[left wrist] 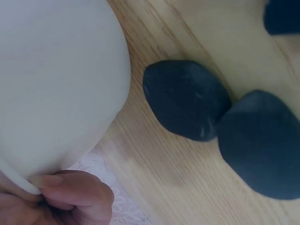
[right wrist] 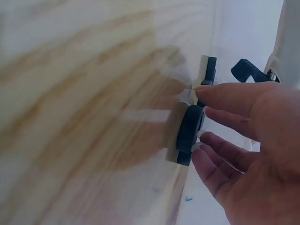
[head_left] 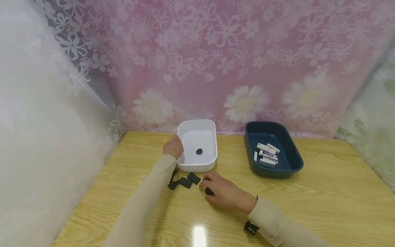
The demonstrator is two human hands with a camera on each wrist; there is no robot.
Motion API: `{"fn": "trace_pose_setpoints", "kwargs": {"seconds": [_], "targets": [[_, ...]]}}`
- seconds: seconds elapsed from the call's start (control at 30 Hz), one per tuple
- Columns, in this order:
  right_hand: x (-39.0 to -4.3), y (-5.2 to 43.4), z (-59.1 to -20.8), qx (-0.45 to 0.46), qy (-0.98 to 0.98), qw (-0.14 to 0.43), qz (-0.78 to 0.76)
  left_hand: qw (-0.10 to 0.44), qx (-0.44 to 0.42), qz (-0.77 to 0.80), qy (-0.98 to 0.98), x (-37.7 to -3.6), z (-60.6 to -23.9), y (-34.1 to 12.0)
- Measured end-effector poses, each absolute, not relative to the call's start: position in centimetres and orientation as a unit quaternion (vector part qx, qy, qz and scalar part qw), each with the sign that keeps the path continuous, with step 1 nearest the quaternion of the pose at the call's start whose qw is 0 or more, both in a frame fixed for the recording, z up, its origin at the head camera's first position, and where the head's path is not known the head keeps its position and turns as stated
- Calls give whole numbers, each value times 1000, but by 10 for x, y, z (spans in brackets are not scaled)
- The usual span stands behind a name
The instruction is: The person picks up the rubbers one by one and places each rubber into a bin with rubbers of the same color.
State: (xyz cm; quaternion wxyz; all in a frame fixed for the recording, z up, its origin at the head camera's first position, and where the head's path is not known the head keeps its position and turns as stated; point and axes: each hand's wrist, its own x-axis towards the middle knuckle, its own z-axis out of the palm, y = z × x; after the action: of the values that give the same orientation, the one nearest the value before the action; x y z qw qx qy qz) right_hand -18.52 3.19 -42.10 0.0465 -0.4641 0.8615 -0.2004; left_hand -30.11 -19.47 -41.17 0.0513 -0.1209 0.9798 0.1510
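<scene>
My left hand [head_left: 173, 146] grips the left rim of a white basin [head_left: 213, 168]; thumb and fingers pinch the rim in the left wrist view. Inside this basin lies a black stone [head_left: 199, 151]. My right hand [head_left: 224, 192] is low over the table, fingers spread and slightly bent around another black stone [head_left: 209, 191]. In the right wrist view the fingertips are right at that stone [right wrist: 190, 129]. Two flat black rectangular pieces [head_left: 186, 182] lie between the hands. Close by the white basin, two rounded black stones [left wrist: 186, 99] sit side by side, partly behind my left forearm in the head view.
A dark blue basin [head_left: 297, 167] stands at the back right, with several small white blocks [head_left: 267, 164] inside, one carrying a printed label. Beyond the wooden table [head_left: 327, 192] hangs a pink flowered cloth [head_left: 197, 75]. A black strap piece [head_left: 251, 227] is at my right sleeve.
</scene>
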Motion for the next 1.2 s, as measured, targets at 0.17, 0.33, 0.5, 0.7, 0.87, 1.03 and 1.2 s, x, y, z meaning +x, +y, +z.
{"fn": "trace_pose_setpoints", "kwargs": {"seconds": [0.17,0.33,0.5,0.7,0.87,1.03,1.2], "targets": [[-186,35,-419,-455,866,39,-204,56,-117,149,980,-301,-409,-193],[-190,40,-419,-433,873,48,-218,50,-121,140,981,-300,-403,-190],[-191,44,-421,-414,874,82,-240,64,-129,136,980,-300,-402,-189],[-190,43,-422,-403,878,99,-240,71,-144,135,978,-306,-408,-188],[-191,41,-421,-415,875,97,-230,67,-143,125,980,-306,-409,-188],[-194,42,-420,-422,870,107,-233,61,-131,126,981,-300,-405,-187],[-198,45,-419,-432,857,114,-258,56,-132,122,982,-298,-401,-186]]}}
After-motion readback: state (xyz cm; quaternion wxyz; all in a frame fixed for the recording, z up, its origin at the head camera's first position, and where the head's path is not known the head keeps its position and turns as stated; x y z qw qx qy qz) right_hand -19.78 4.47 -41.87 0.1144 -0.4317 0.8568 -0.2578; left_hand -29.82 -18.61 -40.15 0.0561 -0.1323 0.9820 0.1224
